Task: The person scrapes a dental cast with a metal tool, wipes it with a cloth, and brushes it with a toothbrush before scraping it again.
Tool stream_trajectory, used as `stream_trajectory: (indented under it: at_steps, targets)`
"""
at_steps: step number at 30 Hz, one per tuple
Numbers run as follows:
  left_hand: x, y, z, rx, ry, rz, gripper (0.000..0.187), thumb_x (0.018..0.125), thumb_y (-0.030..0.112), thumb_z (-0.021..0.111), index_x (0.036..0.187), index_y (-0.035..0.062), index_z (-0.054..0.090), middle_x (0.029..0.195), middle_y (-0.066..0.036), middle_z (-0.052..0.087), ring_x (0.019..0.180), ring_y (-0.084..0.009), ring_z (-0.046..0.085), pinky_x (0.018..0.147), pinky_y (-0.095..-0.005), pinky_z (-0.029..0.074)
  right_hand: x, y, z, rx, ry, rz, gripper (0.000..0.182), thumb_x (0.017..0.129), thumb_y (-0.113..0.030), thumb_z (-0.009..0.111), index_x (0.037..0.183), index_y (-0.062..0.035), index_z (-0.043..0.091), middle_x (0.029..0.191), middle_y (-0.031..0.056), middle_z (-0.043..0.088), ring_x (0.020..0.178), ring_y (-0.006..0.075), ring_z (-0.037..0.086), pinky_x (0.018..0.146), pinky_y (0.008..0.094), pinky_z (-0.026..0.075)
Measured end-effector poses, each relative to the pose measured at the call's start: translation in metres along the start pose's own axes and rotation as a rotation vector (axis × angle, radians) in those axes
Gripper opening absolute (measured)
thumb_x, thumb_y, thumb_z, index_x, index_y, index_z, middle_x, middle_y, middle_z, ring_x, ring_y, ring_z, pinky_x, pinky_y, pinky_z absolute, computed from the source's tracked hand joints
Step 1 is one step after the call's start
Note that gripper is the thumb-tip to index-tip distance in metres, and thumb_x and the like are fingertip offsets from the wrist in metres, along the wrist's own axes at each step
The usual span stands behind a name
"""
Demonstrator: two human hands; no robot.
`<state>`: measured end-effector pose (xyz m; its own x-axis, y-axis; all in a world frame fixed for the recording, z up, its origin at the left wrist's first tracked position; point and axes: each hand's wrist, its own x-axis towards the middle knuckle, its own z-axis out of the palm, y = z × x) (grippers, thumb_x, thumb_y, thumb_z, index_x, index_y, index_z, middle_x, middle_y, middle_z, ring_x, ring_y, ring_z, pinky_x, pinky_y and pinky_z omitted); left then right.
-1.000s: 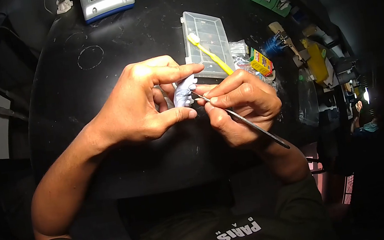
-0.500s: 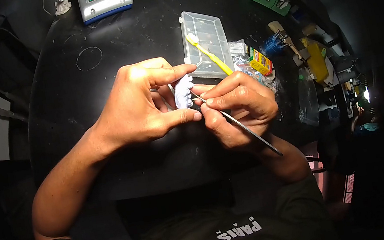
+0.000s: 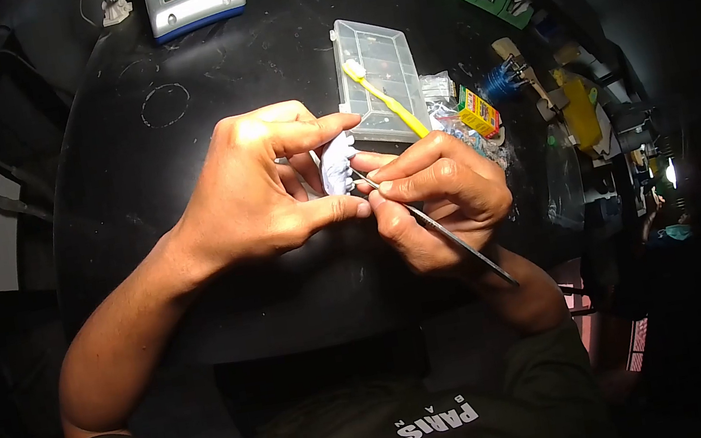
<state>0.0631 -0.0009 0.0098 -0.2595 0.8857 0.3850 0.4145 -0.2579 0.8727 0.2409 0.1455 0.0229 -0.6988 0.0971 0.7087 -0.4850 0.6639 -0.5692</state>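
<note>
Between the thumb and fingers of my left hand (image 3: 263, 182) is a whitish dental cast (image 3: 336, 165), its tooth-like bumps facing right. My right hand (image 3: 438, 197) pinches a thin dark metal carving tool (image 3: 461, 241) like a pen. The tool's upper end reaches the toothed edge of the cast; its exact tip is hard to make out. The other end slants down past my right wrist. Fingertips of my right hand sit close beside the cast.
Beyond my hands lies a clear compartment box (image 3: 372, 43) with a yellow toothbrush (image 3: 392, 104) across it. To its right are a small yellow-green box (image 3: 478, 112) and plastic wrappings. A silver-blue control unit (image 3: 196, 6) stands at the back left of the black table (image 3: 118, 181).
Both hands, the cast and the tool show almost the same pose. The whole view has shifted very slightly.
</note>
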Motion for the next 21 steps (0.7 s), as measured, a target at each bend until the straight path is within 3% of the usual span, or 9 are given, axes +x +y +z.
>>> stream_trajectory:
  at_steps: [12,21]
  targets:
    - [0.0018,0.0033,-0.0011,-0.187,-0.077,-0.085,0.068,0.076,0.01,0.099,0.136,-0.0062,0.07,0.091,-0.002,0.061,0.076,-0.0041,0.063,0.06,-0.0188,0.056,-0.001,-0.0023,-0.0055,0.033,-0.017,0.006,0.018,0.082,0.016,0.07,0.095,0.004,0.069,0.091,0.0175,0.067,0.085,0.026,0.077,0.093,0.0509,0.067]
    - [0.0036,-0.0009,-0.004,-0.359,-0.167,-0.088,0.069,0.084,0.006,0.092,0.146,-0.0047,0.062,0.11,-0.008,0.072,0.09,-0.0079,0.069,0.072,-0.0204,0.059,-0.0006,-0.0044,-0.0021,0.075,0.046,0.004,0.018,0.085,0.016,0.07,0.098,0.0033,0.067,0.092,0.0171,0.067,0.09,0.0293,0.077,0.092,0.0504,0.068]
